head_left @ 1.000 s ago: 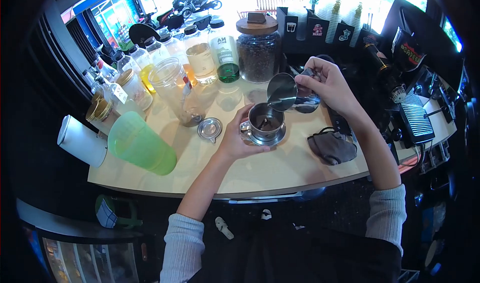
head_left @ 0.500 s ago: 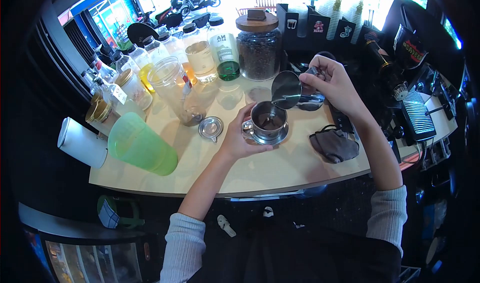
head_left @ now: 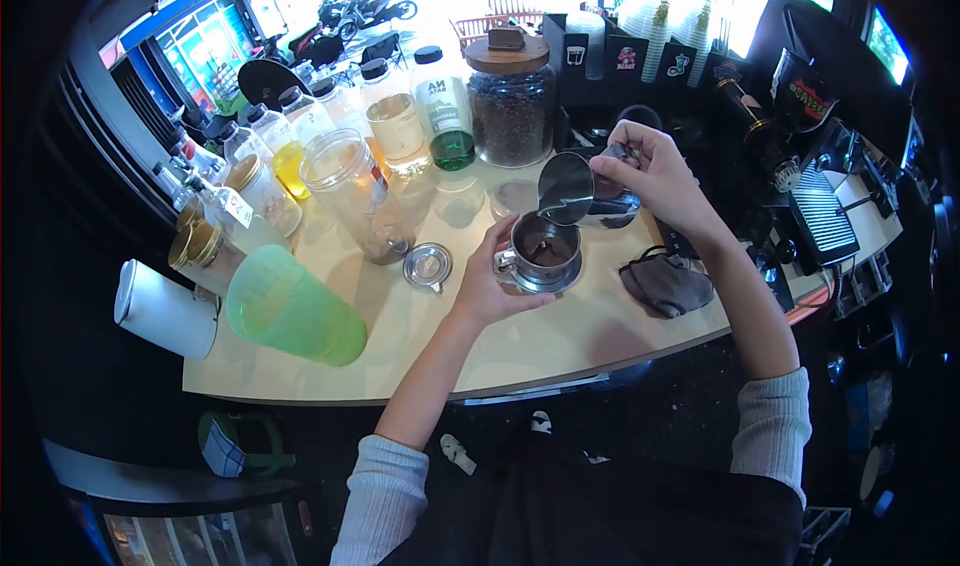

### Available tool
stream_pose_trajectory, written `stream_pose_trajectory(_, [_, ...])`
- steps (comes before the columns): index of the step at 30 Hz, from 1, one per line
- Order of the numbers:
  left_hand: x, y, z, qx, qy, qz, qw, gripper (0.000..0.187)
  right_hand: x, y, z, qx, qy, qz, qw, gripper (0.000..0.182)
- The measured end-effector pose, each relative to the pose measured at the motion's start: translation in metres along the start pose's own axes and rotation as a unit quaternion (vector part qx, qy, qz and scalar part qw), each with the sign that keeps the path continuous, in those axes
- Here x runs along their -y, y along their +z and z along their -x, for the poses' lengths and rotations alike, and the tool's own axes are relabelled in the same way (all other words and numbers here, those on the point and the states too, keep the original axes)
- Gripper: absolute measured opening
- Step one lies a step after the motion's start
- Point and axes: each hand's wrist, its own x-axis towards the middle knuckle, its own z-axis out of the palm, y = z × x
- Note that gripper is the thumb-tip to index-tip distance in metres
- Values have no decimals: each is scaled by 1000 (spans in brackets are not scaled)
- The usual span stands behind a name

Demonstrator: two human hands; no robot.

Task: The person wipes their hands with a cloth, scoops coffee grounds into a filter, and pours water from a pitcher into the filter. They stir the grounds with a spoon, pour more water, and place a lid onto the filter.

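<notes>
My left hand is closed around a small metal drip coffee filter, thumb along its flared base and fingers by the side handle. Dark coffee shows inside it. Gripped by its handle in my right hand, a steel milk pitcher is tilted left, its spout just over the filter's rim. Any stream of liquid is too fine to make out. Left of my left hand lies a small round metal lid. What stands under the filter is hidden.
A clear plastic jar and a green pitcher stand to the left. Syrup bottles and a coffee bean jar line the back. A grey cloth lies right, near the espresso machine.
The whole view has shifted slightly. The milk pitcher sits a little farther left relative to the filter, still tilted over it. Both hands keep their holds.
</notes>
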Motion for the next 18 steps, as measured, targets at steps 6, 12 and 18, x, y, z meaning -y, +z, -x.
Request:
stream_pose_trajectory(6, [-1,0,3,0,-4,8,1000,111,0,0,3,-29,-4,56,998,20])
stream_pose_trajectory(12, [1,0,3,-4,8,21,1000,111,5,2,11,-56,-12,83,995,23])
stream_pose_trajectory(18, [2,1,3,-2,8,38,999,110,4,4,13,-62,-12,89,994,22])
